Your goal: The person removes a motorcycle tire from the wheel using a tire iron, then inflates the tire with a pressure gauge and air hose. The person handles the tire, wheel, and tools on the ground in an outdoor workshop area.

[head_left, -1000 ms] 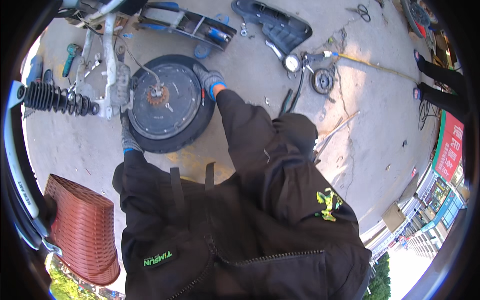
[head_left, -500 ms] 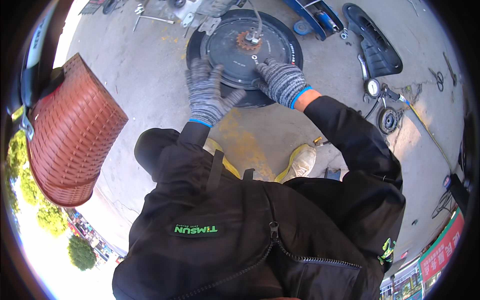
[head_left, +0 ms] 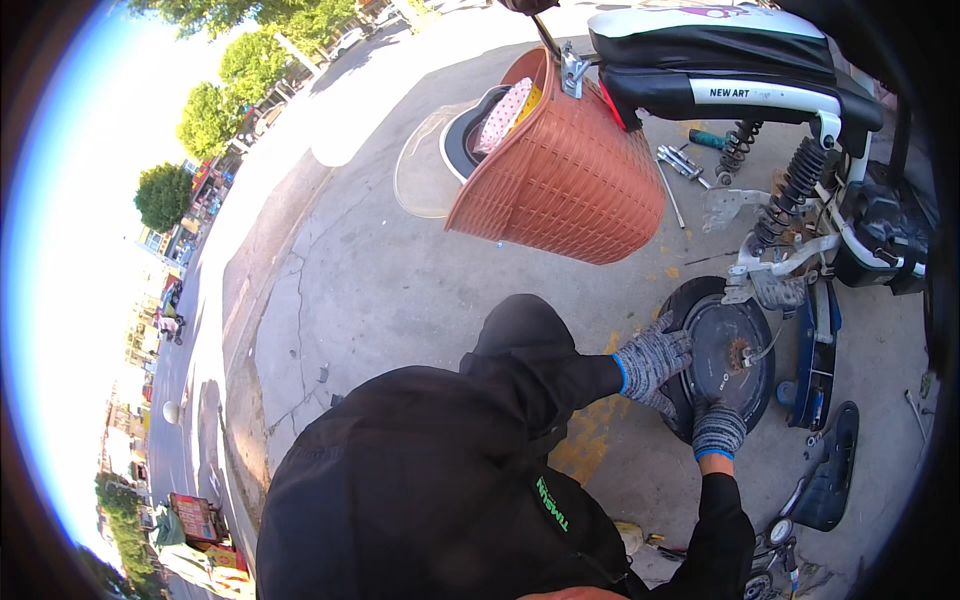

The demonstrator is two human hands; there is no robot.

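A black scooter wheel (head_left: 738, 325) with a dark hub cover and a rusty sprocket (head_left: 738, 355) lies flat on the ground at the right. Across its left edge rests my gloved left hand (head_left: 652, 366), fingers stretched along the tire and thumb apart. My right hand (head_left: 718, 432), in a matching grey striped glove, grips the wheel's near edge; its fingertips lie over the rim beside the hub cover. A short cable rises from the axle by the sprocket. The undersides of both hands are hidden.
A raised scooter (head_left: 765, 90) with a brown woven basket (head_left: 570, 170) stands beyond the wheel, its shock absorber (head_left: 793, 185) exposed. To the right lie a blue body panel (head_left: 815, 360), a black plastic cover (head_left: 832, 475) and a pressure gauge (head_left: 780, 531). Metal tools (head_left: 683, 163) lie behind the basket.
My view has swung left, shifting the wheel and both hands to the right of the picture. My left hand has come to rest on the tire's edge; the right stays on the wheel.
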